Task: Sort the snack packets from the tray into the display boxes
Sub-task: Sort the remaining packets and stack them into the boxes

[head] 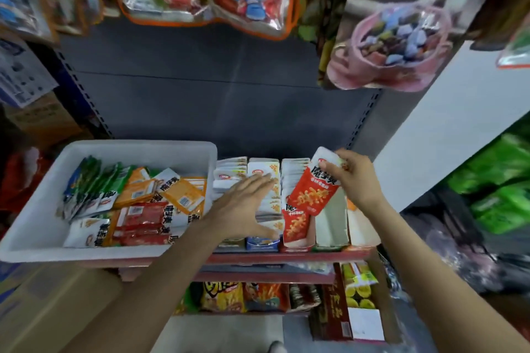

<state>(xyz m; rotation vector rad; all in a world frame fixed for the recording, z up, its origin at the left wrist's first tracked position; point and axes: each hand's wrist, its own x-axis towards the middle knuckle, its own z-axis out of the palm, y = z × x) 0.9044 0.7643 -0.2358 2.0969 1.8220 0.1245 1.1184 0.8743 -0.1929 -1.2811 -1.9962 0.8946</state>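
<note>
On the shelf (286, 258) the white tray (37, 226) sat at the left with the row of display boxes (298, 243) just beside it on the right. The right hand (354, 178) pinched a red-and-white snack packet (315, 186) by its upper end, holding it tilted over a box that already stood a matching red packet (295, 223) at its front. The left hand (243, 209) lay flat, fingers straight and spread, on the white packets (263, 180) filed in the boxes nearest the tray, apparently steadying them.

Judged from how things lay, the sorting was only partly done. Two or three boxes at the left of the row looked well filled with white packets, and the red packets' box held only a few. The box (332, 223) just to the right of it showed bare inner walls and seemed nearly empty. The tray still carried a good heap: green packets (91, 183) at its left, orange ones (160, 192) in the middle, red ones (143, 221) and white ones (86, 232) toward the front. Most of the kinds there had yet to be moved across, so much work remained.
</note>
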